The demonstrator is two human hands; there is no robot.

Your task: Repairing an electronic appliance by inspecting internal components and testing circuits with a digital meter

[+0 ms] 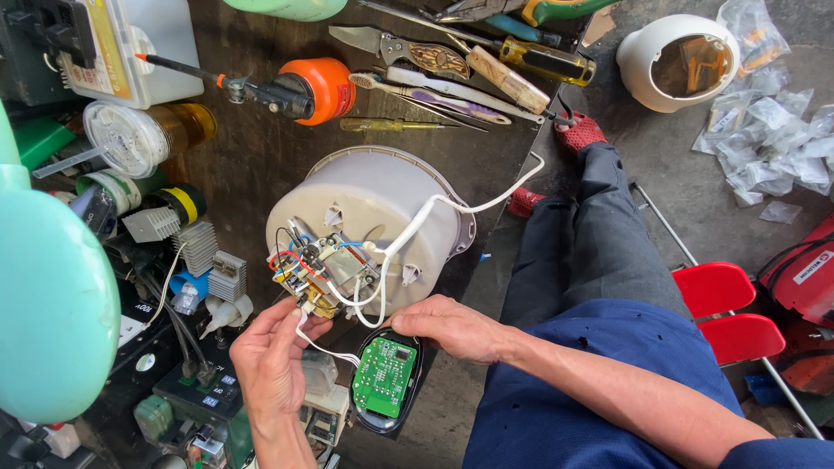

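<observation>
Fingertips of the left hand [271, 358] are pinched together on thin white wires [323, 349] just below a cluster of small brass and copper-coloured electrical parts [314, 274] with red, blue and black leads. The right hand [447, 326] is laid flat at the lower rim of a round, smooth, pale grey plastic appliance body [382, 204], its fingers held loosely together and bent against the rim, clamped on nothing that can be made out. The parts cluster is seated on the flat underside of this upturned body, and a thick white rubbery cord [434, 208] is looped across its curved side. Just below the right hand, a glossy green rectangular circuit board [385, 376] is set in a dark oval plastic cover, joined to the pinched wires. The body is rested on a worn, dark workbench [261, 148]. Farther up the bench are laid an orange cylindrical canister with a black nozzle [317, 89], a folding knife with a patterned handle [408, 50] and a yellow-handled screwdriver [543, 61]. Ribbed aluminium heat sinks [198, 247] are stacked at the left. A white rounded plastic shell [678, 61] and red metal stool [721, 313] are seen on the concrete floor at the right.
</observation>
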